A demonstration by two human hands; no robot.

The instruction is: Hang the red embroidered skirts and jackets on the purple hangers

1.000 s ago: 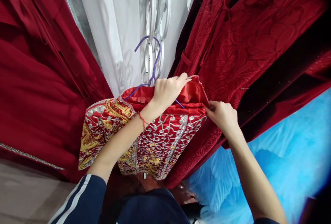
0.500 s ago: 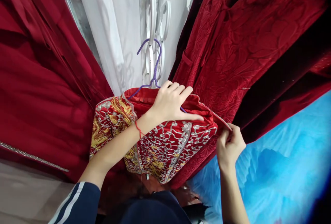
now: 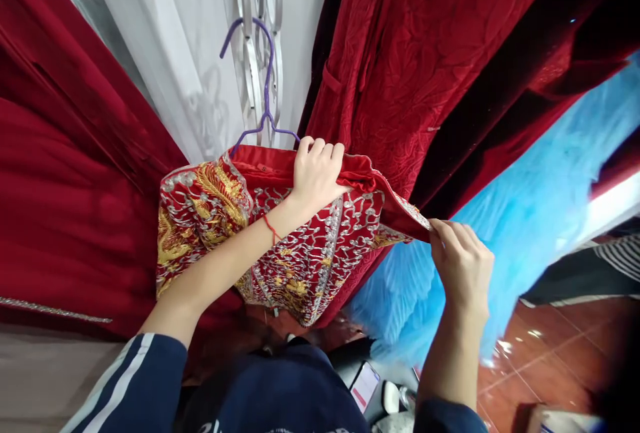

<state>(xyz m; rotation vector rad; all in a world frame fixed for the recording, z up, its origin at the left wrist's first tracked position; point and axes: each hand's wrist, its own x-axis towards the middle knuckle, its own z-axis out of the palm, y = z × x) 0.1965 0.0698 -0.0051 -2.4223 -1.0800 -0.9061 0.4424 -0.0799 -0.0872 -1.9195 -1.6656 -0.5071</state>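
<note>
A: Left hand [image 3: 317, 173]?
B: Clenched on embroidered garment [image 3: 280, 240] top; hanger [image 3: 260, 86] shoulders hidden under it.
A: Right hand [image 3: 463, 266]?
B: Pinching its corner edge, fingertips partly hidden.

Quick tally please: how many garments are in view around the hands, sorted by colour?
Red garments: 3, the embroidered red garment on the purple hanger, gripped by left hand and right hand; red velvet dress; plain red gown.
Blue: 1, blue tulle dress.
White: 1, white garment.
Total: 5

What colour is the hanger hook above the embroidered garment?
Purple; the thin wire hanger hook shows best in the head view, against white fabric.
</note>
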